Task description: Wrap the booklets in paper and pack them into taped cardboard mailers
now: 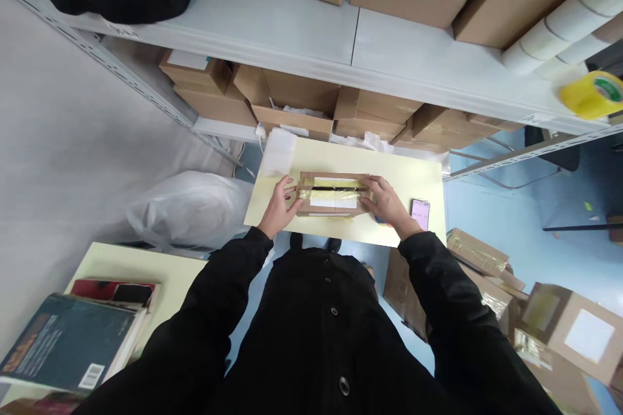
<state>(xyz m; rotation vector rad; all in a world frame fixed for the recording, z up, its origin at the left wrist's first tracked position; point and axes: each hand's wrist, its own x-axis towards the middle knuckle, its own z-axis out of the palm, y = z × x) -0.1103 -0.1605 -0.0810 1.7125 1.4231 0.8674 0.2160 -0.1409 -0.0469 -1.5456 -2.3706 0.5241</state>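
A small brown cardboard box [332, 194] with clear tape across its top and white labels lies on a pale yellow table [413, 175]. A dark slit shows between its flaps. My left hand [280, 206] rests against the box's left end, fingers spread and curved onto it. At the box's right end my right hand [387, 202] presses with fingers laid over the top edge. Both hands hold the box between them.
A pink card [420, 213] lies right of my right hand. Metal shelves [311, 39] with cardboard boxes stand behind the table. A yellow tape roll [594, 93] sits on the shelf at right. Books [68, 340] lie at lower left, a white bag [189, 207] and floor boxes [559, 331] nearby.
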